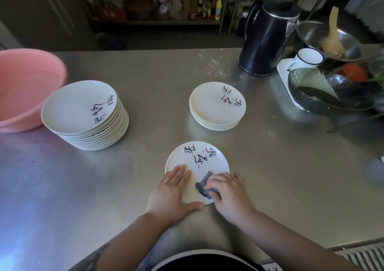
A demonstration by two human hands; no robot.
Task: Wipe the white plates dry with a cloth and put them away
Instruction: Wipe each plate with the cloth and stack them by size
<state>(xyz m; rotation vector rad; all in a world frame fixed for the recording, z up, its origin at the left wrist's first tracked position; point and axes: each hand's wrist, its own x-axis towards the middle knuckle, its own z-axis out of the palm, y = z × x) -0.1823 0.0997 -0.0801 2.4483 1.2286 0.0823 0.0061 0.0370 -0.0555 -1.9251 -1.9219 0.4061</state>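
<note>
Lying flat on the steel counter (259, 166) just in front of the person, a single white plate (197, 160) is steadied by the left hand (172, 189), its fingers straight and pressing on the plate's near-left part, thumb along the near rim. The right hand (228, 191) clutches a grey cloth (204, 185) against the plate's near side. A tall plate stack (83, 112) stands left beside a pink basin (22, 87); a shorter stack (217, 105) stands behind, near a dark kettle (264, 40).

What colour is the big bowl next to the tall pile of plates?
The big bowl is pink, seen in the head view.
</note>
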